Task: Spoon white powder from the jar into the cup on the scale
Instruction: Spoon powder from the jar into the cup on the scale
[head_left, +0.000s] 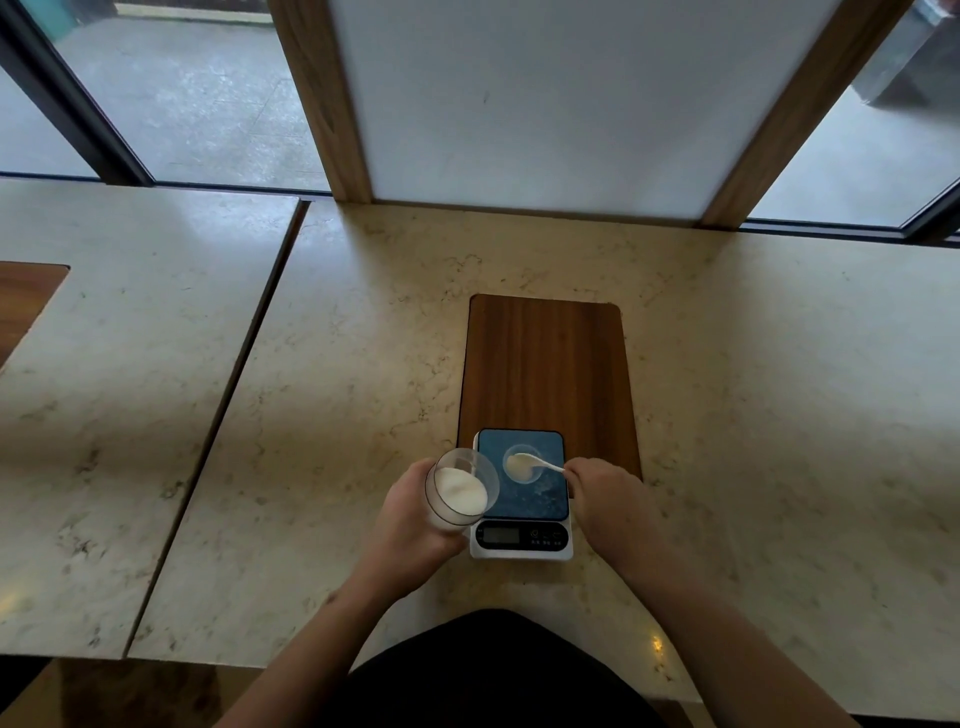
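A white digital scale (521, 540) with a blue weighing plate stands on the near end of a wooden board. A small clear cup (523, 464) sits on the blue plate with some powder in it. My left hand (410, 525) holds a clear jar (460, 491) half full of white powder, tilted toward me, just left of the scale. My right hand (602, 493) grips the handle of a white spoon (535, 461). The spoon's bowl lies over the cup's mouth.
The wooden board (545, 364) is set into a marble counter (311, 415). A seam (234, 374) divides this counter from another slab on the left. A wood-framed white panel (540, 104) and windows rise behind the counter.
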